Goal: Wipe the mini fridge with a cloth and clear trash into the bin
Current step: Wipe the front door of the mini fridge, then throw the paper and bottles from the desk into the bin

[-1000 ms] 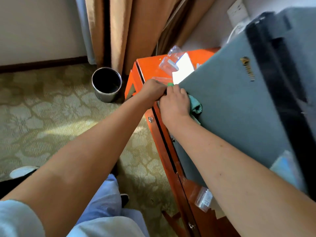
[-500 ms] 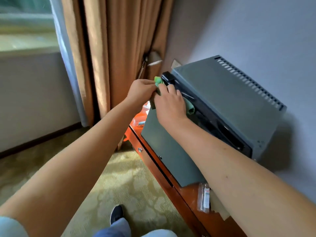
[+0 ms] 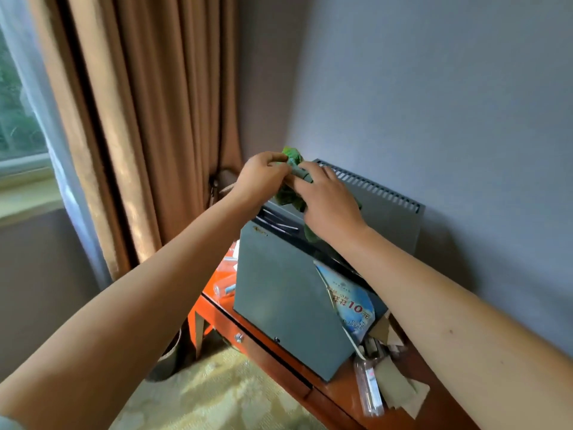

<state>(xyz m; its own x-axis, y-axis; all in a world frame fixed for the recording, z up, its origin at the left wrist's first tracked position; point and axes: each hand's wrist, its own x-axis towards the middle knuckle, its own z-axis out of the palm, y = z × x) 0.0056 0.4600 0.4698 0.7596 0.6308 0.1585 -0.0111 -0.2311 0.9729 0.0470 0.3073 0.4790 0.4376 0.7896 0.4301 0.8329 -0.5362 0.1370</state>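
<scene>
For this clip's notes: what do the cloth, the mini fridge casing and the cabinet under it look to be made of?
Cloth: soft green fabric, possibly microfibre; it bunches and crumples between the left hand and right hand.
Mini fridge: grey-green casing with a matte painted look, probably sheet metal, given flat panels, sharp edges and punched vent slots.
Cabinet: glossy reddish-orange wood or veneer, with a lacquer-like sheen; grain is unclear.

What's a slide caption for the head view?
Both hands, left and right, bunch a green cloth above the grey mini fridge on an orange table.
</scene>
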